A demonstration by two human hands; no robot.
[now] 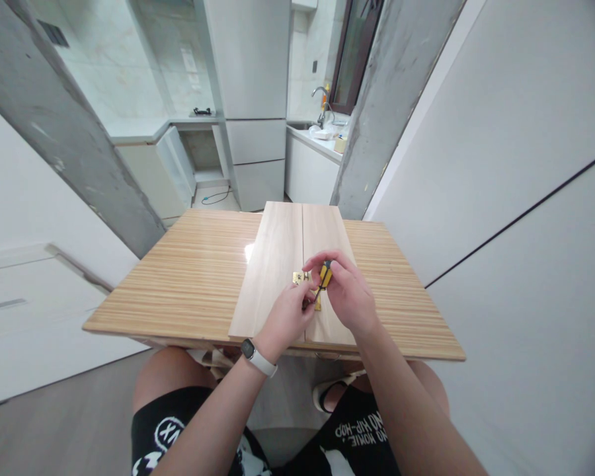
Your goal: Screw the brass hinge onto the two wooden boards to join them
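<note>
My right hand (350, 294) is closed around the yellow-and-black handle of a screwdriver (326, 275), held tilted with its shaft pointing down toward the boards. My left hand (291, 309), with a white-strapped watch on the wrist, has its fingers pinched together at the lower end of the shaft; what lies between them is hidden. Under both hands is a brass hinge (297, 277), partly covered by fingers. It lies at the seam between a left pale wooden board (270, 271) and a narrower right board (327, 228), which lie flat side by side.
The boards rest on a striped wooden table (188, 277), with my knees under its near edge. White panels stand on both sides. Beyond the table are a grey fridge (255, 66), a counter with a faucet (320, 106), and an open cabinet door (175, 165).
</note>
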